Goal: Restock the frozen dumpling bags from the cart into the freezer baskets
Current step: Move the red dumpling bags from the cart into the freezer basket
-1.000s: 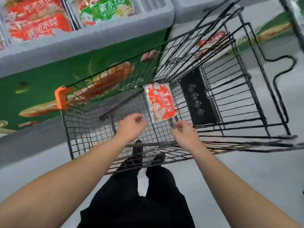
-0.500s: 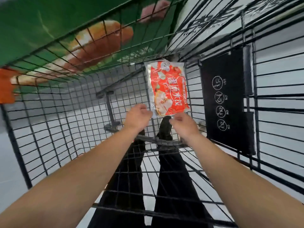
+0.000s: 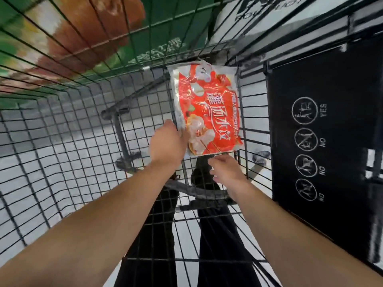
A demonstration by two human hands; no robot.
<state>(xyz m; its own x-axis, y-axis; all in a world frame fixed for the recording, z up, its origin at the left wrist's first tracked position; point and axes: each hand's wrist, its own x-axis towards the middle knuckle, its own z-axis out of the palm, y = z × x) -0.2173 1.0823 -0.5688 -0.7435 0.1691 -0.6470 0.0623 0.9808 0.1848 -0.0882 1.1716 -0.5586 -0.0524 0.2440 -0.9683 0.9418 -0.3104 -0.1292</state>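
Observation:
One red and white frozen dumpling bag (image 3: 207, 108) lies flat on the wire floor of the black shopping cart (image 3: 68, 154), near its far end. My left hand (image 3: 167, 141) reaches into the cart and its fingers curl over the bag's lower left edge. My right hand (image 3: 226, 168) is just below the bag's near edge, fingertips stretched out and touching that edge. Both forearms stretch down into the cart. The freezer baskets are out of view.
The freezer's green printed side (image 3: 83, 38) shows through the cart's left wall. A black child-seat panel with round safety icons (image 3: 323, 131) stands on the right. My dark trousers and shoes show through the mesh, above the pale floor.
The camera has dropped deep into the cart. Both hands have moved forward to the bag: the left now covers its left edge, the right touches its near edge. The bag has not moved.

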